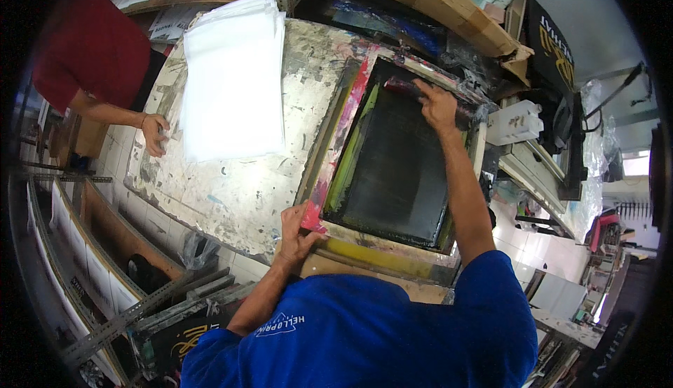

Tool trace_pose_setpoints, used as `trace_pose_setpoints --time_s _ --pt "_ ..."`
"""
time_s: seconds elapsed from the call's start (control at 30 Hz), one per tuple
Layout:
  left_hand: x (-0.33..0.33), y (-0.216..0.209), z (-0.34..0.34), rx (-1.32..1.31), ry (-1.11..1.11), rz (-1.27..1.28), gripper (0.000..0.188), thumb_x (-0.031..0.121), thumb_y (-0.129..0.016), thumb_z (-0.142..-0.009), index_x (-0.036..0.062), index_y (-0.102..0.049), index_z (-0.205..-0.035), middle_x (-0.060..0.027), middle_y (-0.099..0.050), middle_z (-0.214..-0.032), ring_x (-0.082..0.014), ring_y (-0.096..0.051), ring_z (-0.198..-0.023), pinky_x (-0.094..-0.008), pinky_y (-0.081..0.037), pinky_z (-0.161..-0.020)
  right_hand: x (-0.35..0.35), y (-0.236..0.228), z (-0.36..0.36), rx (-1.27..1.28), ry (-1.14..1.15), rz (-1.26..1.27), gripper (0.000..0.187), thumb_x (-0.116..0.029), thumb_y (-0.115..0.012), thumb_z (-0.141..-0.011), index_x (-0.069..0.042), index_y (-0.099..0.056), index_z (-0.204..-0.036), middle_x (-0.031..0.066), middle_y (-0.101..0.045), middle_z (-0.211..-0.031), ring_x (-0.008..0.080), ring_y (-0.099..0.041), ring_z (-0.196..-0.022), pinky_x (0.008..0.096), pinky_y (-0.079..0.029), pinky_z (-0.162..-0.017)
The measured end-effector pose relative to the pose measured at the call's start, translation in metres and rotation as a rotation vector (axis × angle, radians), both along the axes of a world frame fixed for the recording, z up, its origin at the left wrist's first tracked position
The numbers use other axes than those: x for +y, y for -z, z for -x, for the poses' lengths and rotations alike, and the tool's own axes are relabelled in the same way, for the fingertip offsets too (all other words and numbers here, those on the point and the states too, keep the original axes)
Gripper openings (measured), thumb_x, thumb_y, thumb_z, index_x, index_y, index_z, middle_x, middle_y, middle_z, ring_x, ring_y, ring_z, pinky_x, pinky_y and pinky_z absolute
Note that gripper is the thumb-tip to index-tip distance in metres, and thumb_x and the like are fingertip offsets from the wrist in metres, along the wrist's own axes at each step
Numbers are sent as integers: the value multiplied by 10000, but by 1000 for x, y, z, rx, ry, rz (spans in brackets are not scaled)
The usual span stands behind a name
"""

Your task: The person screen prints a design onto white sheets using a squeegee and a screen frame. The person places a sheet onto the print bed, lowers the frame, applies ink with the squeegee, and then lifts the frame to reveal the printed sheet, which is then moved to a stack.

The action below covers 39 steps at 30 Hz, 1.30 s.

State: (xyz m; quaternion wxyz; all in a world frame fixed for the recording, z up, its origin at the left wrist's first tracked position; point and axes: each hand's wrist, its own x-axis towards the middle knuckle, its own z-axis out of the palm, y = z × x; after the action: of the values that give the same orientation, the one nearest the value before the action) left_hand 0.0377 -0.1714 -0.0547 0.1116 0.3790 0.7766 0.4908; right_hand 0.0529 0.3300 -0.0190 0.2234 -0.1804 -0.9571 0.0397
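Frame (341,135) on table (238,192), paper stack (235,83) to its left, carton (434,6) behind

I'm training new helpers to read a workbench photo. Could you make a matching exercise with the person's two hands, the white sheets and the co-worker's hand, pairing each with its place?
Column one
1. Left hand
2. Right hand
3. White sheets
4. Co-worker's hand

Column two
A. To the left of the white sheets
B. By the dark red bar near the far end of the frame
C. On the stained table, left of the frame
D. At the frame's near left corner

Pairs: 1-D, 2-B, 3-C, 4-A
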Motion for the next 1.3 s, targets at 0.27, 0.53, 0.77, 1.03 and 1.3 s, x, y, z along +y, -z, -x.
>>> trace_pose_setpoints --time_s 0.27,0.53,0.77,1.03,1.3 --pt "9 -23 -4 -31 -49 -165 841 302 -901 -689 -3 -554 -1392 -157 -640 -1185 -343 -564 -1100 -435 -422 -995 -152 -53 -95 -9 33 128 563 -124 -707 -801 -306 -640 -1329 211 -695 -991 396 -675 -865 508 -520 -736" --pt "42 -100 -2 -83 -132 -395 716 56 -845 -711 -33 -574 -1367 -133 -644 -1116 -272 -595 -1030 -368 -467 -939 -275 -189 -159 -33 41 161 597 -183 -772 -667 -238 -710 -1258 166 -616 -837 365 -625 -801 452 -499 -763" --pt "126 -170 23 -234 -139 -924 788 58 -683 -929 -81 -232 -1560 -170 -580 -1338 -256 -555 -1247 -362 -422 -1074 -219 -268 -132 174 16 -116 743 -270 -844 -529 -205 -730 -1260 113 -626 -789 316 -629 -741 403 -510 -711" --pt "271 -35 119 -105 -132 -244 410 233 -730 -910 19 -664 -1253 -134 -667 -1183 -310 -614 -1059 -417 -458 -981 -136 -344 -83 202 -21 -60 501 -227 -840 -720 -132 -749 -1204 160 -763 -1019 253 -743 -847 338 -575 -817" --pt "348 17 134 358 -101 309 301 283 -791 -830 185 -774 -1115 -74 -654 -1268 -307 -578 -1145 -484 -449 -962 -122 -367 -67 282 -41 193 442 -218 -818 -710 23 -754 -1075 199 -761 -901 286 -757 -825 329 -572 -824"
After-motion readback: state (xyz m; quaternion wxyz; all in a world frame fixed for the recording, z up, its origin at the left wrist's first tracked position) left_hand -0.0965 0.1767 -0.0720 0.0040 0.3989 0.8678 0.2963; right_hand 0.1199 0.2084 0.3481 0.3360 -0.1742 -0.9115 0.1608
